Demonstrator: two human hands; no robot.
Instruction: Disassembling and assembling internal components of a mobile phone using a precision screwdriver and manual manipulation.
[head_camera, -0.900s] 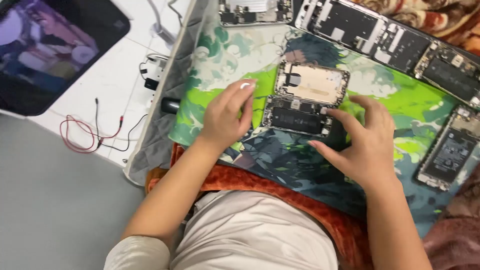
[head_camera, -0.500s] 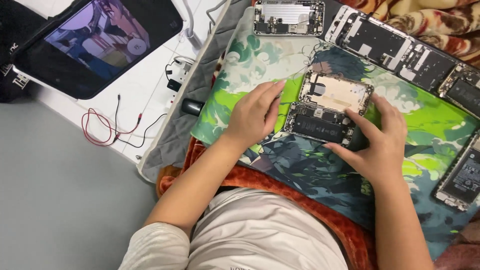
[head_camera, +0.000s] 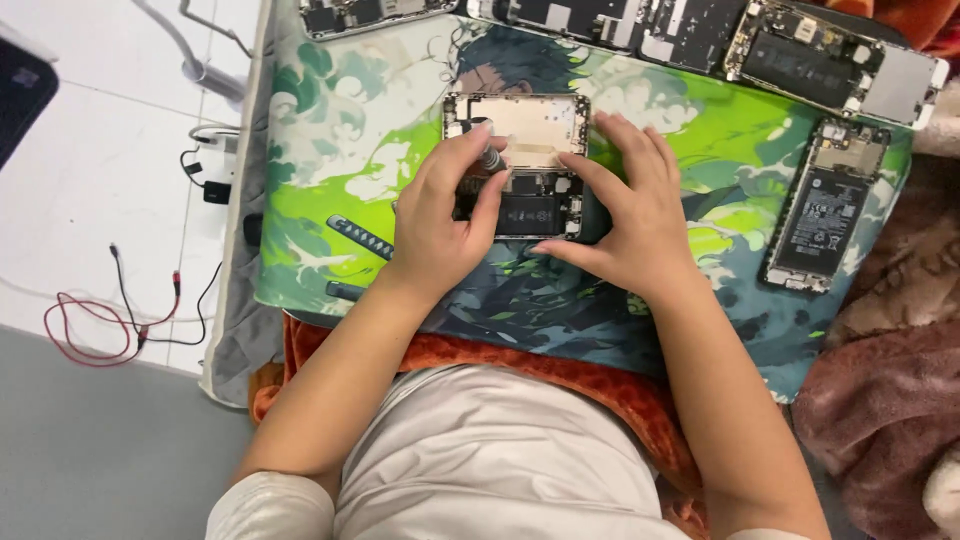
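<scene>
An opened phone (head_camera: 522, 150) with its back off lies on a green and teal patterned mat (head_camera: 330, 170). My left hand (head_camera: 440, 220) is closed on a small dark screwdriver (head_camera: 491, 160), its tip down on the phone's middle. My right hand (head_camera: 625, 210) rests on the phone's right side, thumb along its lower edge and fingers spread over the mat, steadying it. The phone's lower half is partly hidden by both hands.
Several other opened phones lie along the mat's top edge (head_camera: 810, 65) and at its right (head_camera: 825, 205). A dark tool (head_camera: 358, 236) lies on the mat to the left. Red and black wires (head_camera: 110, 320) sit on the white floor. A brown blanket (head_camera: 890, 380) lies at the right.
The view has shifted closer over the mat. My left hand moved from beside the phone onto it, now with the screwdriver upright on the board. My right hand stays at the phone's right side.
</scene>
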